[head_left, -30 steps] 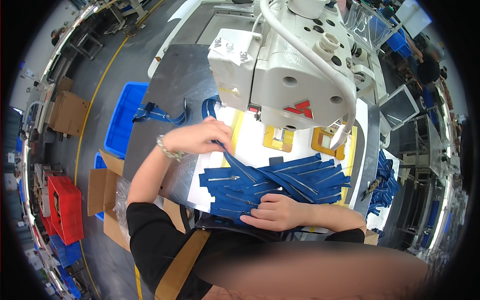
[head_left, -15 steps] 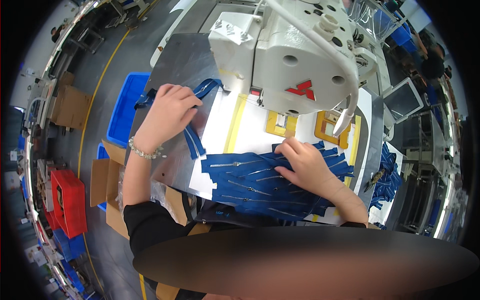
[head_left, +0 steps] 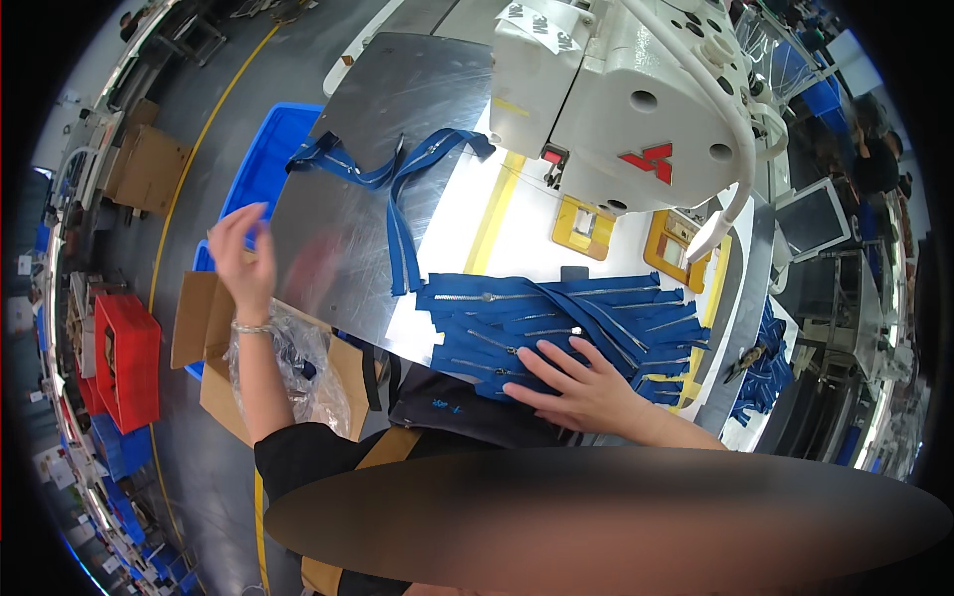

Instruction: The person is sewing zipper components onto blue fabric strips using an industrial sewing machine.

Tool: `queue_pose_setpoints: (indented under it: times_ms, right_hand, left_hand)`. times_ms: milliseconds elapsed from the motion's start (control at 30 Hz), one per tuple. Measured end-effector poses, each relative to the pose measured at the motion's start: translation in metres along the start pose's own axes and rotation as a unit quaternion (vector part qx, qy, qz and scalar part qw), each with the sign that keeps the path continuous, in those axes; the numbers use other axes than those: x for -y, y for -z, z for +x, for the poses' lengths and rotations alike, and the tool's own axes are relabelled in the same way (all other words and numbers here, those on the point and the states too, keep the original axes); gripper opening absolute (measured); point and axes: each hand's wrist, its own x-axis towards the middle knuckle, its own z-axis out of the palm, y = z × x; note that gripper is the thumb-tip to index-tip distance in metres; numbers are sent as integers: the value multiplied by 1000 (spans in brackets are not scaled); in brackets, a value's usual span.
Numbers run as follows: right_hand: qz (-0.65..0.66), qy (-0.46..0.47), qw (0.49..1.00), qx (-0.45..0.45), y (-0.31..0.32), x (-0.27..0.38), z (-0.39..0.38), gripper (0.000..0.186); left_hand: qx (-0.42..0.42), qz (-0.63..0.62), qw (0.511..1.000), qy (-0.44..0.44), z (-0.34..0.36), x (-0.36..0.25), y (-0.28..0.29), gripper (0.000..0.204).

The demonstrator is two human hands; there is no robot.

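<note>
Several blue zippers [head_left: 477, 320] with metal teeth lie side by side in a layer across the near part of the white work surface. My right hand [head_left: 581, 389] rests on their near side, fingers spread, gripping none of them. Off the table's left edge, my left hand [head_left: 244, 263] is raised above a cardboard box [head_left: 204, 318]; its fingers are apart and nothing is in them. Loose blue zippers [head_left: 399, 223] lie on the metal tabletop to the left, one bent across towards the sewing machine and one hanging straight down from it.
A white sewing machine [head_left: 636, 109] stands over the far side, with yellow frames [head_left: 584, 228] under it. Blue bin [head_left: 260, 164] and plastic-lined box sit left of the table. More zippers [head_left: 765, 372] pile at the right; a red crate [head_left: 127, 363] stands on the floor.
My left hand has left the loose zippers on the metal top and moved left and nearer, over the box. My right hand has slid nearer across the zippers and spread flat. The view has shifted.
</note>
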Motion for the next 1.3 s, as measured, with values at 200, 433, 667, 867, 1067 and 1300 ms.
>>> queue_pose_setpoints:
  times_ms: [200,433,667,867,1067,1300]
  right_hand:
    - [-6,-44,998,51,-11,0,3,68]
    - [21,-67,997,18,-9,-23,23,64]
    - [7,-89,996,19,-6,-26,23,58]
    - [-54,-76,996,-4,-2,-26,19,57]
    - [-119,-64,990,-50,-7,-27,20,54]
    - [-83,-79,993,-32,-3,-24,12,58]
  left_hand:
    - [-99,126,969,190,-113,133,41,31]
    - [-36,225,888,400,-291,186,89,18]
    - [380,185,751,508,-375,132,72,17]
    - [505,117,718,464,-366,113,30,23]
    - [609,116,659,426,-382,119,-6,26]
    - [579,187,621,493,-391,124,-36,55]
